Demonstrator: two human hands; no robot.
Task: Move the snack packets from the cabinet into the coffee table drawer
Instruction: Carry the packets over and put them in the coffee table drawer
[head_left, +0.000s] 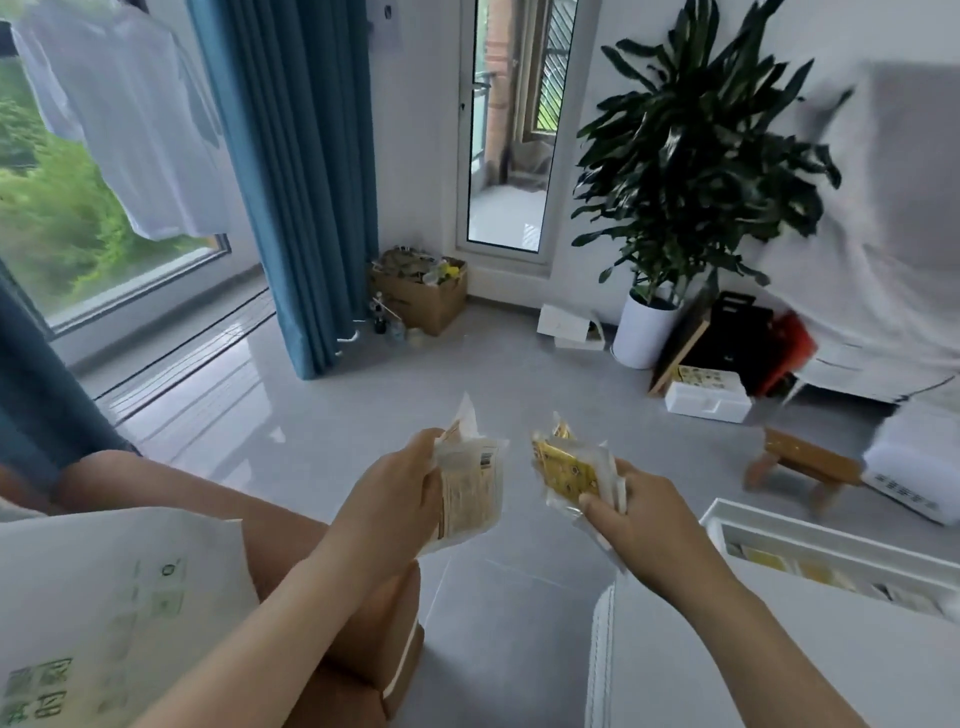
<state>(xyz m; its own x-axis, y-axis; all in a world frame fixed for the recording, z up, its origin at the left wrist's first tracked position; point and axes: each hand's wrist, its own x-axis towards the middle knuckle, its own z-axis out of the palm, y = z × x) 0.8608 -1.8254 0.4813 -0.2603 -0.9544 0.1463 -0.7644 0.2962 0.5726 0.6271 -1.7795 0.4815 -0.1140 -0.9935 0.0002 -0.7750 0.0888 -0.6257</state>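
Snack packets (470, 493) are held in both hands above the floor, to the left of the open coffee table drawer (831, 540).

Grip state: the left hand (395, 493) is closed around a pale printed packet, fingers wrapped on its left edge. The right hand (631, 506) is closed on a yellow packet (569, 475), thumb pressed onto its face; whether one or several packets lie in this grip cannot be determined.

Orientation: the pale packet stands roughly upright, long axis vertical, top seal pointing up and slightly away from the person. The yellow packet is tilted, long axis running from the right hand up and away toward the left, its free end nearest the pale packet. The two packets are near each other but apart.

Progress: the drawer, at the lower right of the view, stands open and already contains yellowish items, apparently packets. Judged from this, the task is partly complete. The held packets remain to be carried rightward and lowered into the drawer. The cabinet is not in view, so any remaining stock there cannot be assessed.
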